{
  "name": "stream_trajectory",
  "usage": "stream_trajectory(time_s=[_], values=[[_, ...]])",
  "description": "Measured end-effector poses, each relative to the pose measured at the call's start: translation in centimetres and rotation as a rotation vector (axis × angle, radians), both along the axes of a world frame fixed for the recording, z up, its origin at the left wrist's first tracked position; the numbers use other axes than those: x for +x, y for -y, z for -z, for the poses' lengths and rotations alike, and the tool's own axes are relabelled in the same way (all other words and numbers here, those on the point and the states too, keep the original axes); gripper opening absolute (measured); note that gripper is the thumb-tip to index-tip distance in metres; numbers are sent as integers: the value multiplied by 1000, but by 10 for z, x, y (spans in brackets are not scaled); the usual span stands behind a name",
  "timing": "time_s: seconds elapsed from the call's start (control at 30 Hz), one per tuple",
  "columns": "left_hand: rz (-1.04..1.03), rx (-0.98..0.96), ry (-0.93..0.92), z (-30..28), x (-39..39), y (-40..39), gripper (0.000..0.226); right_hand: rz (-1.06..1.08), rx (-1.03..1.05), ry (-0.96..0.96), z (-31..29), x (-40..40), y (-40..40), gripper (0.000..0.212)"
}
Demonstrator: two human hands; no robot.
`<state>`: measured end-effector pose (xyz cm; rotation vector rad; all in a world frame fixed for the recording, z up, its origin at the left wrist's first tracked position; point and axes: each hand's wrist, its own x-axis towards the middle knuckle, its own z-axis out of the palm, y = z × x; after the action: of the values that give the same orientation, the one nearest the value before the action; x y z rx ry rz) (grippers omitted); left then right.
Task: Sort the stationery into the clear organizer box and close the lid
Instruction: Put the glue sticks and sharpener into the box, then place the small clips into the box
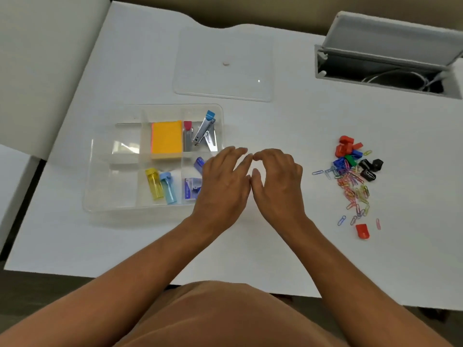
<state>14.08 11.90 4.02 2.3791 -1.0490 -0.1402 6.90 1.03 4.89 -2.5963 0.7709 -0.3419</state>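
The clear organizer box (100, 196) lies open at centre left, split into compartments. Inside are an orange sticky-note pad (166, 139), two staple removers (204, 132), a yellow tube (152, 182) and a light-blue tube (169, 187), and blue staple boxes (191, 187). Its clear lid (223, 63) lies flat behind the box. My left hand (224, 181) hovers over the box's right edge, fingers apart, holding nothing. Touching it on the right, my right hand (276, 181) is also empty. A pile of coloured paper clips (353, 186) and binder clips (350, 154) lies at the right.
A lone red clip (362, 231) lies near the pile's front end. An open grey cable hatch (385, 68) with wires sits in the table at the back right. White panels (37, 71) stand along the left side. The table's front edge is close to my body.
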Motion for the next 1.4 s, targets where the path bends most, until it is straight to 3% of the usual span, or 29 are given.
stream_trajectory(time_s=[0.5, 0.97, 1.17, 1.3, 1.4], values=[[195, 154, -75, 27, -104, 177, 43, 206, 135, -112, 21, -152, 181, 28], [29, 147, -189, 46, -100, 216, 41, 120, -14, -195, 61, -109, 260, 34], [-113, -29, -443, 39, -108, 225, 31, 152, 88, -111, 58, -116, 257, 23], [-266, -197, -818, 27, -111, 239, 39, 116, 197, 83, 45, -126, 240, 23], [-280, -359, -1089, 22, -112, 244, 30, 44, 291, 176, 41, -129, 229, 22]])
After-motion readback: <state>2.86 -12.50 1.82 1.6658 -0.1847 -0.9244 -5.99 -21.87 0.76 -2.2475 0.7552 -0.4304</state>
